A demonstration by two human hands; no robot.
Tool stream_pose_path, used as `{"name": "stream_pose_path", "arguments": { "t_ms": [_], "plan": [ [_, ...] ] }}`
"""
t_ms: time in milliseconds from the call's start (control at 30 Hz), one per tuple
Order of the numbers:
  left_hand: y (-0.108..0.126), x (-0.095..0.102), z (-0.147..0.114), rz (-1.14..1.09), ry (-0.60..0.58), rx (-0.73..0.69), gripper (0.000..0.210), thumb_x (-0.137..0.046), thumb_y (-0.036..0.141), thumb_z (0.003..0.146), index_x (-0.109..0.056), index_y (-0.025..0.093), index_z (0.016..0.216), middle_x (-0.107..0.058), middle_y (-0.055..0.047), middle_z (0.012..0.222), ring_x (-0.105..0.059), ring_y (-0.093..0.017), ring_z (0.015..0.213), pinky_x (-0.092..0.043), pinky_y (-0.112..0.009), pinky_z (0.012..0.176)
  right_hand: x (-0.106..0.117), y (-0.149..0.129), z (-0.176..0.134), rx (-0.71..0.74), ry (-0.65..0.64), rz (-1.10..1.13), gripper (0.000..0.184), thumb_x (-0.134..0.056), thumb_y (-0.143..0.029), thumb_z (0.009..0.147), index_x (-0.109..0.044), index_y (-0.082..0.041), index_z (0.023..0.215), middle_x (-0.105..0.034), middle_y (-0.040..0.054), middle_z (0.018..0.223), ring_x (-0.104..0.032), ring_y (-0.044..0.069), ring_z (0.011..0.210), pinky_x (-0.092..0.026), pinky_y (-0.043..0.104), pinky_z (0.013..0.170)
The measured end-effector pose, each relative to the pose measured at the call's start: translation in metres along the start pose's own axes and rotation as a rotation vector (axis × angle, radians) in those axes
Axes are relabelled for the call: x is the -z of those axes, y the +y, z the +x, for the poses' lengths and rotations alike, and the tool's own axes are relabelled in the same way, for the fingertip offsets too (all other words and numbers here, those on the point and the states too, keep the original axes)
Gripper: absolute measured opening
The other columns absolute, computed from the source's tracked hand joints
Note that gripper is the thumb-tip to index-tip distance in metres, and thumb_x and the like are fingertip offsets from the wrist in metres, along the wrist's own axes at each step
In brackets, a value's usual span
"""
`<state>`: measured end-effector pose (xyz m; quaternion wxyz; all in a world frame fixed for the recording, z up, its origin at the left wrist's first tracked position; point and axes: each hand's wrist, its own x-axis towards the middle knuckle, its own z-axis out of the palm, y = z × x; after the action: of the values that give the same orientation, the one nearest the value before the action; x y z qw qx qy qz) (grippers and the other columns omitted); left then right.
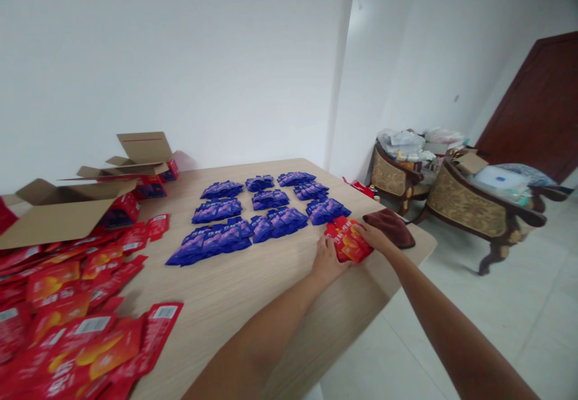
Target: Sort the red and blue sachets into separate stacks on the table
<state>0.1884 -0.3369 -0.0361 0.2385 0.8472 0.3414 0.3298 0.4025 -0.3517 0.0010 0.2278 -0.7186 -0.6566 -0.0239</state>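
Observation:
Near the table's right end, my left hand (329, 260) and my right hand (371, 236) close on a small stack of red snack pouches (347, 240) with orange fruit pictures, one hand at each side. The stack is close to the tabletop; I cannot tell whether it rests on it. Just beyond it lies a group of purple pouches (327, 211), part of several overlapping groups set out in rows, such as the front-left group (212, 242). A brown cloth (389, 226) lies right beside my right hand. My fingertips are partly hidden by the pouches.
Loose red pouches (85, 328) heap up at the table's left. Behind them stand open cardboard boxes (58, 213). The table (253, 291) has its right edge near my right arm. Two patterned armchairs (469, 207) piled with bags stand on the floor beyond.

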Motion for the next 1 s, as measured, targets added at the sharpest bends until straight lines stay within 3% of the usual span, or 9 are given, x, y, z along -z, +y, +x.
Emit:
{"name": "stream_pose_path", "arguments": {
  "t_ms": [267,533,700,867,1000],
  "plan": [
    [0.008,0.000,-0.005,-0.010,0.011,0.000,0.099,-0.077,0.056,0.052,-0.034,0.010,0.129,-0.032,-0.024,0.138,-0.030,-0.039,0.131,-0.027,-0.053,0.108,0.005,-0.003,-0.014,-0.111,0.020,0.049,0.028,-0.042,-0.022,0.087,-0.066,-0.018,0.101,-0.071,0.0120,0.100,-0.065,0.024,0.098,-0.047,0.033,0.090],
    [0.005,-0.002,-0.004,-0.132,-0.015,-0.014,0.070,-0.058,0.021,0.073,-0.029,0.009,0.135,-0.030,-0.022,0.143,-0.025,-0.031,0.137,-0.025,-0.049,0.113,0.000,-0.007,-0.014,-0.170,0.041,0.124,0.027,-0.051,-0.035,0.091,-0.059,-0.019,0.112,-0.060,0.0085,0.117,-0.060,0.020,0.100,-0.049,0.039,0.087],
    [0.009,-0.007,-0.003,-0.119,-0.037,-0.008,0.081,-0.071,0.023,0.063,-0.032,0.009,0.132,-0.025,-0.023,0.145,-0.024,-0.036,0.136,-0.027,-0.051,0.111,-0.006,-0.003,-0.006,-0.179,0.063,0.150,0.027,-0.041,-0.028,0.092,-0.061,-0.021,0.110,-0.066,0.0101,0.110,-0.061,0.022,0.105,-0.047,0.037,0.092],
    [0.021,-0.011,0.004,-0.062,-0.029,0.028,0.070,-0.070,0.018,0.066,-0.037,0.009,0.127,-0.031,-0.022,0.140,-0.030,-0.034,0.133,-0.029,-0.049,0.109,-0.008,0.002,-0.005,-0.204,0.077,0.155,0.033,-0.036,-0.026,0.089,-0.062,-0.019,0.109,-0.070,0.0110,0.106,-0.063,0.023,0.105,-0.044,0.035,0.095],
    [0.024,-0.012,0.004,-0.038,-0.039,0.015,0.079,-0.075,0.031,0.063,-0.036,0.009,0.128,-0.028,-0.024,0.141,-0.027,-0.038,0.133,-0.028,-0.051,0.109,-0.006,0.002,-0.009,-0.193,0.081,0.158,0.033,-0.037,-0.026,0.088,-0.064,-0.020,0.105,-0.070,0.0111,0.107,-0.063,0.023,0.105,-0.044,0.033,0.094]
  ]
}}
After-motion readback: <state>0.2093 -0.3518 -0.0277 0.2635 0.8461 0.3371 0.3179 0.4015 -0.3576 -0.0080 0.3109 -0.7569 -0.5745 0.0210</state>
